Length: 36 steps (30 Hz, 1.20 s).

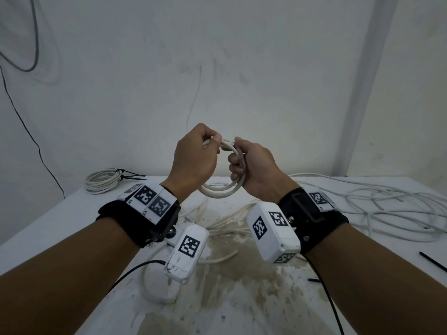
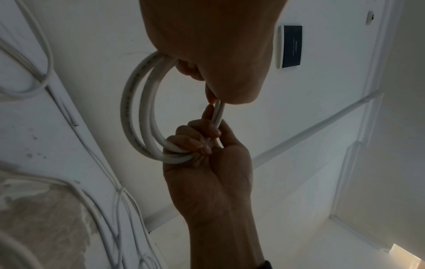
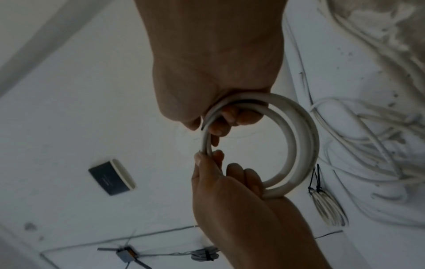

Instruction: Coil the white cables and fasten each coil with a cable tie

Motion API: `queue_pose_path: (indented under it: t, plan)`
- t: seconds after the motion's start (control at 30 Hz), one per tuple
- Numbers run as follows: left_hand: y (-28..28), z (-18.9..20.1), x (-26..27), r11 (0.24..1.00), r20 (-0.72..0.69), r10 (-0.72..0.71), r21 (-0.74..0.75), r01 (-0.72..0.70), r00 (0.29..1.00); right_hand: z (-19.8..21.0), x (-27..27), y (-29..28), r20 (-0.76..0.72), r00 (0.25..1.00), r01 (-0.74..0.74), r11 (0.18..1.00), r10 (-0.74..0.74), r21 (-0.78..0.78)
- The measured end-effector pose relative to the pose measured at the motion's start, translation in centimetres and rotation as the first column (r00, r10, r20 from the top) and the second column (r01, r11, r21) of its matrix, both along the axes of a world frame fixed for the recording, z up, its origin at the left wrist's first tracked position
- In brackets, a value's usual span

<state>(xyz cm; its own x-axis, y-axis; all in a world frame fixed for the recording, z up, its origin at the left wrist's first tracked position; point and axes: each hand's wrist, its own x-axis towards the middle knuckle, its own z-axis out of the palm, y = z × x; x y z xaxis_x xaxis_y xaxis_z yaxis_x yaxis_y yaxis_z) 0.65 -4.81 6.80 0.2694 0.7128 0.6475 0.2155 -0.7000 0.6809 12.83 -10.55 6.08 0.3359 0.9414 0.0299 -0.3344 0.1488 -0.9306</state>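
Note:
I hold a small coil of white cable (image 1: 219,190) up in the air above the table (image 1: 46,228), with both hands on it. My left hand (image 1: 214,142) pinches the coil's top strands between thumb and fingers. My right hand (image 1: 235,163) wraps its curled fingers round the coil's right side. In the left wrist view the coil (image 2: 132,109) hangs as a ring between the left hand (image 2: 208,85) above and the right hand (image 2: 202,143) below. The right wrist view shows the same ring (image 3: 307,145), with the right hand (image 3: 222,123) above and the left hand (image 3: 209,160) below it.
A finished coil (image 1: 103,181) bound with black ties lies at the table's far left corner. Loose white cables (image 1: 391,209) sprawl over the right side and under my wrists (image 1: 225,224). Black cable ties (image 1: 433,261) lie near the right edge. A wall stands right behind the table.

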Motion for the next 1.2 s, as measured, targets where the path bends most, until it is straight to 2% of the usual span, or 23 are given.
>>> queue_pose_path:
  t: [0.1,0.23,0.37,0.6,0.8,1.0,1.07,1.2]
  plan:
    - [-0.2,0.1,0.0,1.0,-0.005,-0.024,-0.004,0.024,1.0,0.0,-0.2,0.0,0.133,0.99,0.046,0.999,-0.049,0.027]
    - [0.1,0.4,0.1,0.996,-0.038,-0.056,-0.066,0.054,0.998,-0.3,-0.2,0.2,0.125,0.989,0.078,0.995,-0.085,0.064]
    - [0.3,0.5,0.2,0.999,-0.083,0.003,-0.046,-0.007,0.997,-0.7,-0.3,0.4,0.085,0.992,0.087,0.994,-0.093,0.065]
    - [0.0,0.2,0.2,0.998,-0.112,0.057,0.038,-0.053,0.992,-0.8,0.3,0.5,-0.11,0.991,-0.08,0.997,0.081,0.016]
    - [-0.1,0.0,0.2,0.993,-0.132,0.077,0.096,-0.065,0.988,-0.8,0.6,0.1,-0.149,0.97,-0.192,0.981,0.192,0.018]
    - [-0.1,0.2,0.5,0.994,-0.121,0.072,0.092,-0.061,0.99,-0.6,0.8,-0.3,-0.19,0.949,-0.244,0.968,0.251,0.06]
    - [0.1,0.3,0.5,0.996,-0.089,0.061,0.064,-0.056,0.994,-0.5,0.7,-0.2,-0.168,0.957,-0.225,0.971,0.235,0.077]
    - [0.6,0.1,0.7,0.999,-0.087,-0.008,-0.051,0.004,0.996,-0.4,0.8,-0.3,-0.055,0.994,-0.093,0.994,0.097,0.06]
